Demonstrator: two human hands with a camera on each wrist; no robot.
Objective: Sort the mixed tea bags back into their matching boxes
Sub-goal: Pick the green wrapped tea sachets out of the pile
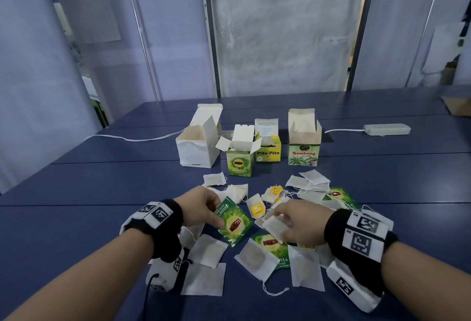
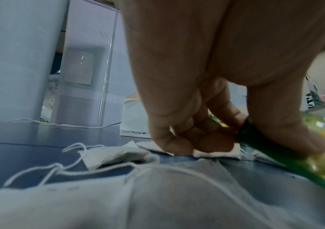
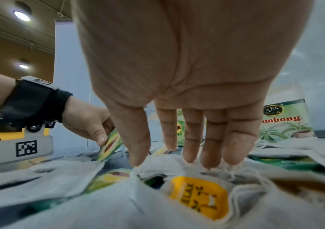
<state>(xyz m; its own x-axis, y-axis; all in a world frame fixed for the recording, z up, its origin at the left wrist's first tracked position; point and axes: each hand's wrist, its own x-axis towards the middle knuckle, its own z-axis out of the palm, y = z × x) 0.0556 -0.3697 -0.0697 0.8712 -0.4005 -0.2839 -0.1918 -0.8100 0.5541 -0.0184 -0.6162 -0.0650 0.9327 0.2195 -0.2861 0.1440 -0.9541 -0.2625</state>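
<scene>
Nearest the camera, plain white tea bags [image 1: 204,278] w/ strings lie flat on the blue table [image 1: 76,188], some half under the wrists. Just past those, the left hand [image 1: 201,208] pinches a green foil sachet [image 1: 234,221] btw thumb and fingers, one end lifted, the other down by the table. The right hand [image 1: 298,221] is over the middle of the pile, fingers pretty straight and spread, tips [image 3: 189,155] touching a white paper bag [image 1: 274,226]; thumb is on that bag too, but can't tell if it's actually pinching it. A yellow-tagged bag [image 3: 198,196] sits right under that palm in the wrist view. More green sachets [image 1: 272,246] are mixed in w/ the white ones, another [image 1: 336,195] at the far right of the heap.

Behind the pile, four open boxes in a row: plain white box [image 1: 196,147] on the left, green tea box [image 1: 239,162], yellow Pito-Pito box [image 1: 268,153], Sambong box [image 1: 303,153] on the right. Further back, a white power strip [image 1: 387,129] w/ its cord.
</scene>
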